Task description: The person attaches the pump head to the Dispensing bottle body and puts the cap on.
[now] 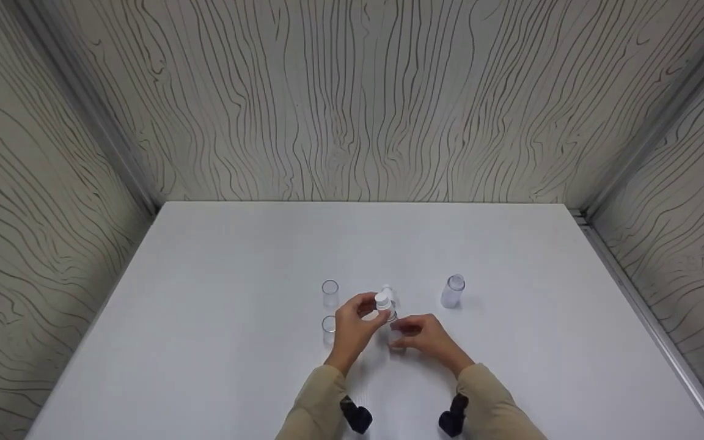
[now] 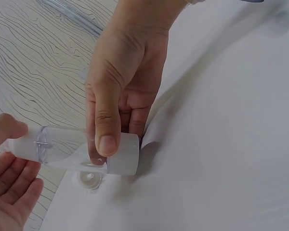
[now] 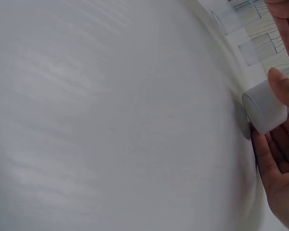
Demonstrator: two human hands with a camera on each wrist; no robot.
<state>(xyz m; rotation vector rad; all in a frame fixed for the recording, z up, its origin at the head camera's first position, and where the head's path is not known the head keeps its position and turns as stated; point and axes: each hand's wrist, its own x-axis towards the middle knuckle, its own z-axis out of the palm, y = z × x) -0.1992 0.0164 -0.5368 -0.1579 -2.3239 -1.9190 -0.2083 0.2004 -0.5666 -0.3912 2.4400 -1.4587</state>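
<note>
Between both hands is a small clear bottle (image 2: 70, 144) with a white top (image 1: 383, 299) and a frosted white base (image 3: 265, 108). My left hand (image 1: 353, 324) grips it near the white top, thumb on one side and fingers on the other. Lower down, my right hand (image 1: 430, 336) pinches the bottle by its base end, the thumb (image 2: 107, 125) lying across it. In the left wrist view the bottle spans from one hand to the other. A small white pump-like piece (image 2: 90, 178) rests on the table just beyond the bottle.
Two clear open cups (image 1: 330, 293) (image 1: 328, 329) stand left of my left hand, one behind the other. Right of the hands stands another clear bottle (image 1: 453, 291). The white table (image 1: 236, 263) meets wood-patterned walls (image 1: 352, 110) at the back and sides.
</note>
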